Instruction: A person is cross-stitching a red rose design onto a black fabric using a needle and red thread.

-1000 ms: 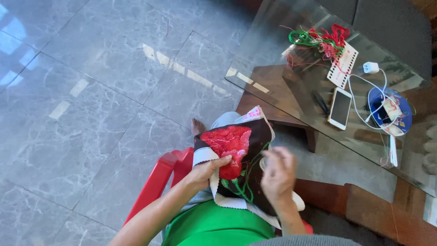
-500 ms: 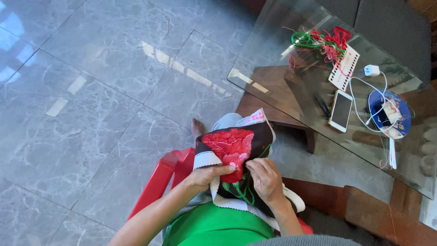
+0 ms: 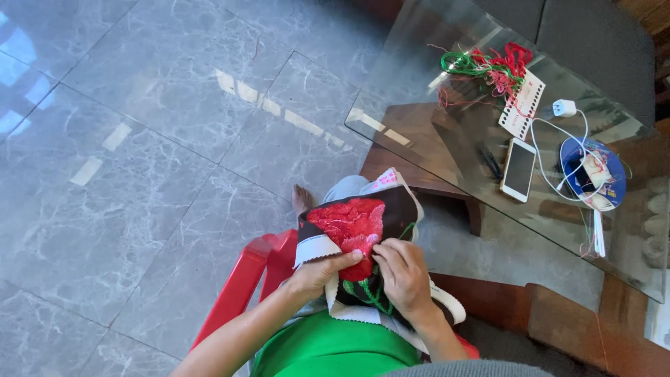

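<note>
Left hand [image 3: 317,274] pinches edge of embroidery cloth [image 3: 356,230], thumb on top. Right hand [image 3: 403,276] fingertips closed on cloth beside it, just right; needle not discernible. Cloth: dark ground, red stitched flower, green stem below, white border; held over lap. Red plastic chair [image 3: 244,279] underneath. Glass table [image 3: 433,105] beyond right hand, carrying thread skeins [image 3: 488,66], phone [image 3: 520,169].

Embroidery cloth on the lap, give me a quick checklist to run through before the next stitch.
1. Cloth held firm: left hand grips the embroidery cloth at its edge: ok.
2. Working hand in place: right hand rests on the red flower: ok.
3. Needle in the fingers: too small to see: cannot tell.
4. Spare thread within reach: thread bundle lies far off on the glass table: not ok.
5. Green stem uncovered: ok.
</note>
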